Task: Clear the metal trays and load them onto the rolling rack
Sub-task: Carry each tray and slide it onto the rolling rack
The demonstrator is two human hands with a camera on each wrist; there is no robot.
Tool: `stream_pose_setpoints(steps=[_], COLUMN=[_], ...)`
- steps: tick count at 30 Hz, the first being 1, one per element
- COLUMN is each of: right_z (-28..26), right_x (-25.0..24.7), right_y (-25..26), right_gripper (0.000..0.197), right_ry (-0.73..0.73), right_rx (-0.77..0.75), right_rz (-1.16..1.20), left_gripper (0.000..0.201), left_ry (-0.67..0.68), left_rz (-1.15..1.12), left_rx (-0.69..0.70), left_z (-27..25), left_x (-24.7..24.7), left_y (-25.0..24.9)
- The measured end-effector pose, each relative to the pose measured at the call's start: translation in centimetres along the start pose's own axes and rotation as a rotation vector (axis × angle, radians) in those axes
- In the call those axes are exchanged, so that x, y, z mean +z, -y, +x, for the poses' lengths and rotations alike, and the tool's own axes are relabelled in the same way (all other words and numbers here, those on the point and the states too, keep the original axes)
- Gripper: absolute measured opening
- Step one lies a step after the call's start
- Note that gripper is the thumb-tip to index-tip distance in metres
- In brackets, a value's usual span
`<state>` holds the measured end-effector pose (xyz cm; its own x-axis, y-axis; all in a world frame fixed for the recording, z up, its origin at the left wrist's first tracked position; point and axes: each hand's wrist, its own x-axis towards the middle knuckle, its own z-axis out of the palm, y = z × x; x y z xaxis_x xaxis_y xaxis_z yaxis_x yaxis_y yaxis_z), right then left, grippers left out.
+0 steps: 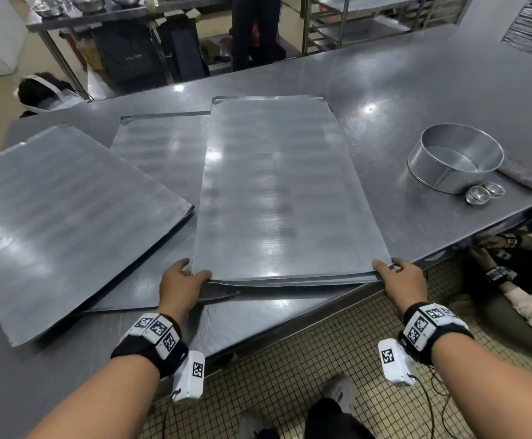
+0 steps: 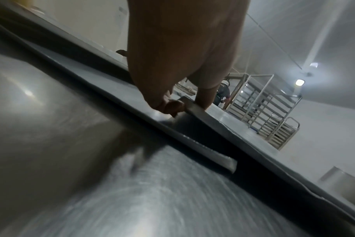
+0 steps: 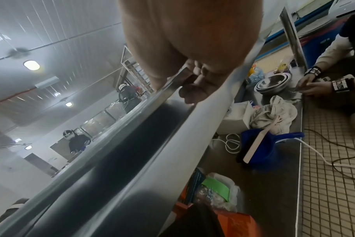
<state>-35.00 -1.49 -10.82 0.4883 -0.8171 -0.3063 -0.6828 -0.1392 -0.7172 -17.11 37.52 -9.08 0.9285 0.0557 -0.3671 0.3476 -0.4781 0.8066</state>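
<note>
Three trays lie on the table [image 1: 416, 74]; left hand [image 1: 179, 288] and right hand [image 1: 404, 285] grasp the nearest tray [image 1: 283, 191]; one round pan [image 1: 454, 156] holds nothing.

Both forearms are stretched forward – the left hand [image 1: 179, 285] and right hand [image 1: 402, 282] are each clamped, thumb above and fingers [image 2: 173, 106] curled beneath, on a near corner of the metal tray [image 1: 286, 191].

Three flat, dull-grey metal trays lie on the steel table. The middle tray [image 1: 283, 191] sits uppermost, its near end lifted and overlapping the second tray [image 1: 160, 153] beneath it. The left tray [image 1: 55, 217] lies angled, apparently overlapping the second tray's edge. A tiered rack [image 2: 274, 115] stands beyond.
</note>
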Motion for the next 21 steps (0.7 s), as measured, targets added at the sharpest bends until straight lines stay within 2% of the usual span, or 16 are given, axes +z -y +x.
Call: stream_pose_setpoints(steps=[3, 5, 7, 10, 12, 14, 16, 21], right_z=[1.0, 1.5, 2.4, 4.4, 5.3, 6.2, 6.6, 7.4], right_x=[-1.4, -2.6, -3.7, -5.5, -6.7, -8.0, -9.3, -12.3], right_y=[-0.6, -1.1, -2.2, -4.2, -5.4, -6.9, -8.0, -10.3], right_gripper=[0.074, 0.070, 0.072, 0.074, 0.070, 0.060, 0.062, 0.070], right_ry=[0.014, 0.059, 0.114, 0.202, 0.251, 0.288, 0.328, 0.413], right_rx=[-0.044, -0.067, -0.105, -0.139, -0.168, -0.198, -0.222, -0.303], right_rz=[0.009, -0.002, -0.018, -0.068, -0.098, -0.133, -0.162, -0.237], left_gripper=[0.050, 0.043, 0.050, 0.085, 0.097, 0.090, 0.081, 0.089], left_ry=[0.078, 0.095, 0.097, 0.119, 0.124, 0.112, 0.080, 0.046], left_rz=[0.032, 0.058, 0.110, 0.215, 0.249, 0.264, 0.278, 0.353], left_rx=[0.062, 0.098, 0.111, 0.089, 0.069, 0.072, 0.085, 0.098], left_z=[-0.8, -1.9, -3.2, -5.2, -7.2, -9.5, -11.6, -15.7], left_x=[0.5, 1.1, 1.8, 3.1, 4.3, 5.9, 7.4, 10.5], left_y=[-0.1, -0.2, -0.2, 0.6, 1.4, 1.4, 1.6, 3.0])
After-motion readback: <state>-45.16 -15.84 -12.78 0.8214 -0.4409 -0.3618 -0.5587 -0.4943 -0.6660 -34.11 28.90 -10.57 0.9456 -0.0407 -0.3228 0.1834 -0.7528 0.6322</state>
